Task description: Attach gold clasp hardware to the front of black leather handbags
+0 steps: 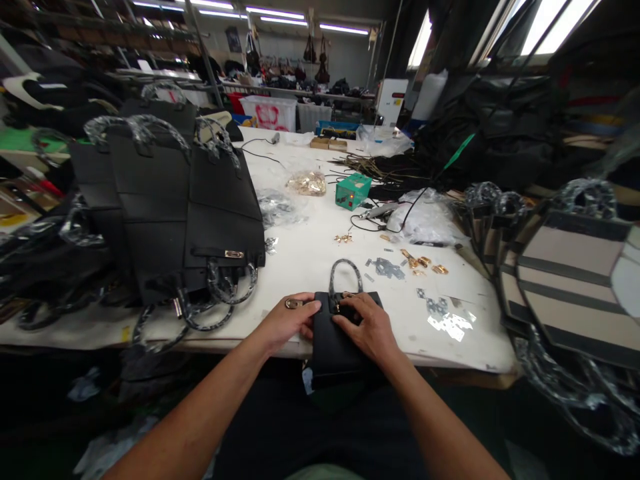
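A small black handbag (pixel 334 352) lies at the near edge of the white table (pixel 310 260), its wrapped handle (pixel 344 273) pointing away from me and its lower half hanging over the edge. My left hand (pixel 289 323) pinches a gold metal clasp (pixel 294 304) right beside the bag's upper left corner. My right hand (pixel 367 328) rests on top of the bag, fingers curled and pressed onto the gold hardware at its top edge.
Several large black handbags (pixel 185 213) with wrapped handles are stacked on the table's left. Beige striped bags (pixel 565 280) stand at the right. Gold fittings (pixel 423 263), small metal plates (pixel 387 268), a green box (pixel 353 191) with cables and plastic bags lie across the middle.
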Available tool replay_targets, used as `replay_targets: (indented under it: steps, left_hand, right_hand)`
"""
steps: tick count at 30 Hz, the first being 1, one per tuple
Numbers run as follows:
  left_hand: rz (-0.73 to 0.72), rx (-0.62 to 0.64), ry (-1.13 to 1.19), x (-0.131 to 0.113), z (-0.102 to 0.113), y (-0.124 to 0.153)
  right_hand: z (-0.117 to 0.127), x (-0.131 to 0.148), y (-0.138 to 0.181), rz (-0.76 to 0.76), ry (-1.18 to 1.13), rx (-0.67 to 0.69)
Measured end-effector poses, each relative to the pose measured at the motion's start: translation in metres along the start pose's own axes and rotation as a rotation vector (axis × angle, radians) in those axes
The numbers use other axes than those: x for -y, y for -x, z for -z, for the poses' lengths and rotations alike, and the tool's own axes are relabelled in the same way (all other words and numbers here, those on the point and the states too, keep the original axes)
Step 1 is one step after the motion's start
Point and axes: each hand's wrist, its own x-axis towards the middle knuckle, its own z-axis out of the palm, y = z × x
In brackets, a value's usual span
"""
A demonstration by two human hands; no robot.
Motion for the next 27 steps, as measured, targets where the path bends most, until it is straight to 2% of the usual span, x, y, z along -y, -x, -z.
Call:
replay_targets:
  steps: [7, 11, 14, 21, 24, 27]
  left_hand:
    - [-0.053, -0.031, 0.07, 0.011, 0.003, -0.005]
    - [-0.061, -0.018, 0.086, 0.013, 0.006, -0.006]
    - [-0.076, -0.03, 0.112, 0.014, 0.007, -0.005]
    - [-0.073, -0.021, 0.162, 0.019, 0.009, -0.003]
    - [-0.09, -0.016, 0.176, 0.02, 0.01, -0.003]
    - [-0.094, -0.012, 0.173, 0.018, 0.01, -0.003]
  right_hand:
    - [0.002, 0.001, -0.002, -0.019, -0.134, -0.083]
    - [0.005, 0.017, -0.002, -0.281, -0.266, -0.098]
    - [0.002, 0.033, -0.003, -0.432, -0.34, -0.037]
    - [-0.009, 0.047, -0.006, -0.447, -0.26, -0.005]
    - [-0.012, 0.047, -0.006, -0.417, -0.293, -0.039]
    - [-0.013, 0.047, -0.005, -0.449, -0.371, -0.092]
